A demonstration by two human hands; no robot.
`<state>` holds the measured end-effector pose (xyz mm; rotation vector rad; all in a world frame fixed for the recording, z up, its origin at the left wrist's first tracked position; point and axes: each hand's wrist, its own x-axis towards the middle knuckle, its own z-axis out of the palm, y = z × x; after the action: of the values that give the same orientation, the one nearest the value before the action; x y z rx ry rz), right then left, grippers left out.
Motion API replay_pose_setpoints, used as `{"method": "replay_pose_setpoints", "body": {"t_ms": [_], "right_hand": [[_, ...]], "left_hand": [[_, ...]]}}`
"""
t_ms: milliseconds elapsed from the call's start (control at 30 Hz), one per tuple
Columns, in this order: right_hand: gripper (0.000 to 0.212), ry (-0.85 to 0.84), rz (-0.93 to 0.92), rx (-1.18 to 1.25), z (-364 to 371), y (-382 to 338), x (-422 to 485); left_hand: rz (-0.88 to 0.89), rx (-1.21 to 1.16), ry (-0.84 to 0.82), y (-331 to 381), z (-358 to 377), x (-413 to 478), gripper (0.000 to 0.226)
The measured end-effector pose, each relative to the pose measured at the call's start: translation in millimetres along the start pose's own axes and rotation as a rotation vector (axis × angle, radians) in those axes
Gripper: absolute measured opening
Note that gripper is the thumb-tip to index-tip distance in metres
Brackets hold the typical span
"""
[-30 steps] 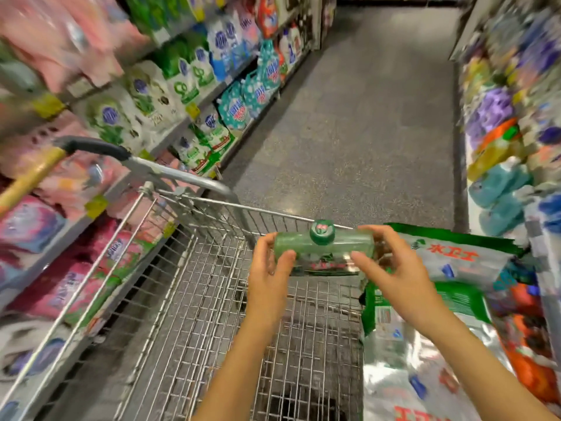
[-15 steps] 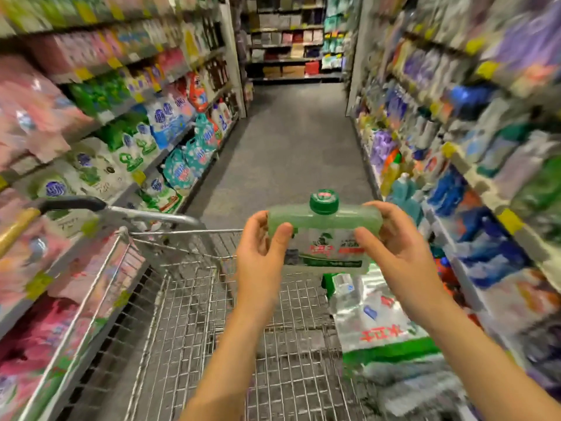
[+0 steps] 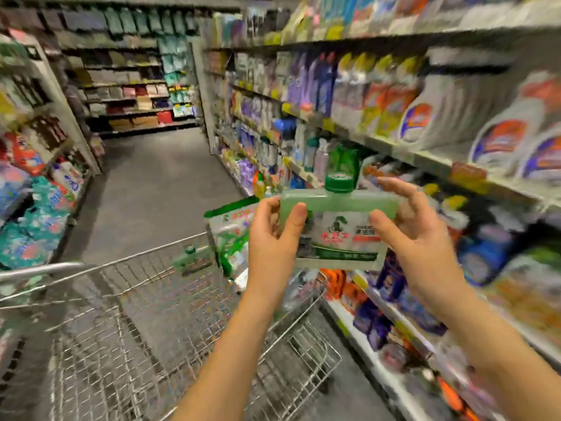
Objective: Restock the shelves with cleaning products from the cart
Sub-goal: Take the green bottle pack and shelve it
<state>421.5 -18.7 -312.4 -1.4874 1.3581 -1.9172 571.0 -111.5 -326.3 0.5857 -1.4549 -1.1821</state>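
I hold a flat, pale green refill bottle [image 3: 337, 229] with a dark green cap and a white label upright at chest height. My left hand [image 3: 273, 238] grips its left edge and my right hand [image 3: 416, 238] grips its right edge. It hangs above the right side of the wire cart [image 3: 182, 329], in front of the right-hand shelves [image 3: 425, 159]. In the cart lie a green and white detergent bag [image 3: 230, 238] and a second green-capped bottle [image 3: 191, 259].
Stocked shelves line both sides of the aisle. The left shelves [image 3: 36, 183] hold pouches and bags, the right ones jugs and bottles. Grey floor [image 3: 158, 189] runs ahead to a cross shelf [image 3: 133, 95] at the back. The frame is motion-blurred.
My view has swung to the right and upward. Both hands have carried the green bottle up and to the right, from over the cart toward the right-hand shelves.
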Motion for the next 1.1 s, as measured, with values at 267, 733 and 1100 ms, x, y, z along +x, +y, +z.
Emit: {"method": "replay_pose_setpoints", "body": {"t_ms": [267, 733, 1100], "right_hand": [[0.029, 0.321, -0.046, -0.298, -146, -112, -114], [0.031, 0.705, -0.058, -0.614, -355, -301, -303], [0.030, 0.791, -0.193, -0.632, -464, -344, -284]], "left_hand": [[0.024, -0.189, -0.388, 60, 156, -83, 0.042], [0.059, -0.508, -0.839, 184, 396, -271, 0.036], [0.189, -0.614, -0.969, 230, 529, -259, 0.036]]}}
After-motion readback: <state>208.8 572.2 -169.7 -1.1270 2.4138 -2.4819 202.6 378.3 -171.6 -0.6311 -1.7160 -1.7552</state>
